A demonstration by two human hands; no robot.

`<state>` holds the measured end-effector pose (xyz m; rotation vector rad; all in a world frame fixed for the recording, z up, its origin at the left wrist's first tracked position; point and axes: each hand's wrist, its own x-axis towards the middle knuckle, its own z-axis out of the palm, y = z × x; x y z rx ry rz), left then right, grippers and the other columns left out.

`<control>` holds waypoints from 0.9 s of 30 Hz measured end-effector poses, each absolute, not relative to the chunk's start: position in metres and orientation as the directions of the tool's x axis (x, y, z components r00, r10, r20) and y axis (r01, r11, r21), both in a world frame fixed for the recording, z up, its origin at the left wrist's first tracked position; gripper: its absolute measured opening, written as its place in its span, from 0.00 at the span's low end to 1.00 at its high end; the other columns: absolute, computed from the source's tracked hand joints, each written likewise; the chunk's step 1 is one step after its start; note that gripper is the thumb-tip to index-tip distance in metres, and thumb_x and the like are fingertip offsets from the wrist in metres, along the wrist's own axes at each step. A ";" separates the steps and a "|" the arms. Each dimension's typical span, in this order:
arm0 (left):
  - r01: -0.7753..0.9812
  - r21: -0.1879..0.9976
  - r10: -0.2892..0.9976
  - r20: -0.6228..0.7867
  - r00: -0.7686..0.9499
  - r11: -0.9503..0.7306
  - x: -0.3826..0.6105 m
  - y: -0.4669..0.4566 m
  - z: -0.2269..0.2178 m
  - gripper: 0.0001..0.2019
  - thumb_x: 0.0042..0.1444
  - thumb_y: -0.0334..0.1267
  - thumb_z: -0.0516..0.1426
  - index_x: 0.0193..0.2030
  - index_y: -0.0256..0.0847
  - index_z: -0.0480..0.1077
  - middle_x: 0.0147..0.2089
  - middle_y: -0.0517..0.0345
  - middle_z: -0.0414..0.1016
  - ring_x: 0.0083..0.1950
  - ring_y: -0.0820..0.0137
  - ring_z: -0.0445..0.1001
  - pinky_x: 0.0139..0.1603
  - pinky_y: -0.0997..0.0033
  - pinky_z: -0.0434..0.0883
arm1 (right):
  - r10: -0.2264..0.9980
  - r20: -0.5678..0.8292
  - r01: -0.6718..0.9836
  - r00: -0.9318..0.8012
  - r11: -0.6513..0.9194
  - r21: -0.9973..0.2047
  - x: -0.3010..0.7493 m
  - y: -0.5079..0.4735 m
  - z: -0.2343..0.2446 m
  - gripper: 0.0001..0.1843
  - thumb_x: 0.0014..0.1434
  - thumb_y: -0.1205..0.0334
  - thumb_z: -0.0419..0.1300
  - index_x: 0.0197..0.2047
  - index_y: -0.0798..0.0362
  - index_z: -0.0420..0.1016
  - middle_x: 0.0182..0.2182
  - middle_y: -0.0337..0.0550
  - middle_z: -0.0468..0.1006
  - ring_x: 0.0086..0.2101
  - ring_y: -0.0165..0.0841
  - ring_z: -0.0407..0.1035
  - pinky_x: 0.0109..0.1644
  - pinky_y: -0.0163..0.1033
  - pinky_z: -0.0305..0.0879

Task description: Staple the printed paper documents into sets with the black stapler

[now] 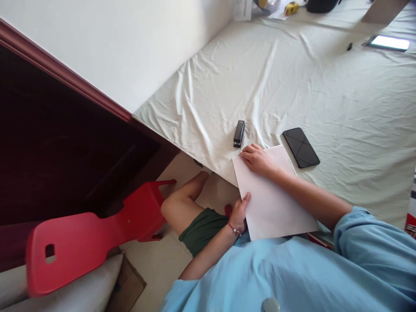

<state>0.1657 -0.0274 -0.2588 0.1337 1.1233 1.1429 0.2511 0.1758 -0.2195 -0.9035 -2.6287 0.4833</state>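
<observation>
White paper (pixel 273 208) is laid partly over the edge of the cloth-covered counter (pixel 354 125). Its left edge is grasped by the left hand (pixel 239 214); its far-left corner is covered by the right hand (pixel 255 159), whose grip cannot be told. Beyond the paper a stapler (pixel 239 134) is seen; right, a phone (pixel 301 147).

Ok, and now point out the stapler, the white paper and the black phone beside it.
Stapler (pixel 239 133): head view, middle of its top.
White paper (pixel 274 208): head view, bare part of its upper face.
Black phone (pixel 301 147): head view, middle of its upper face.
</observation>
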 end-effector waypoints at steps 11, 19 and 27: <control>-0.561 0.682 0.777 -0.621 -0.106 0.469 0.139 -0.029 -0.252 0.33 0.42 0.59 0.73 0.45 0.30 0.80 0.43 0.41 0.85 0.48 0.51 0.84 0.56 0.50 0.78 | 0.718 0.163 0.644 -0.677 0.685 -0.341 0.280 0.181 -0.217 0.21 0.74 0.57 0.48 0.52 0.54 0.80 0.51 0.53 0.78 0.51 0.44 0.65 0.58 0.49 0.59; -0.479 0.711 0.779 -0.621 -0.086 0.514 0.114 -0.032 -0.257 0.34 0.41 0.60 0.73 0.44 0.30 0.80 0.41 0.41 0.85 0.43 0.53 0.84 0.49 0.55 0.80 | 0.712 0.088 0.674 -0.697 0.692 -0.259 0.287 0.188 -0.206 0.20 0.74 0.56 0.49 0.53 0.54 0.79 0.53 0.53 0.77 0.54 0.46 0.64 0.57 0.51 0.58; -0.504 0.722 0.783 -0.607 -0.132 0.474 0.123 -0.033 -0.262 0.33 0.42 0.63 0.71 0.40 0.30 0.80 0.38 0.43 0.85 0.39 0.56 0.84 0.44 0.59 0.79 | 0.721 0.079 0.680 -0.688 0.680 -0.274 0.278 0.192 -0.199 0.23 0.74 0.56 0.47 0.38 0.56 0.80 0.39 0.52 0.76 0.42 0.41 0.64 0.53 0.46 0.58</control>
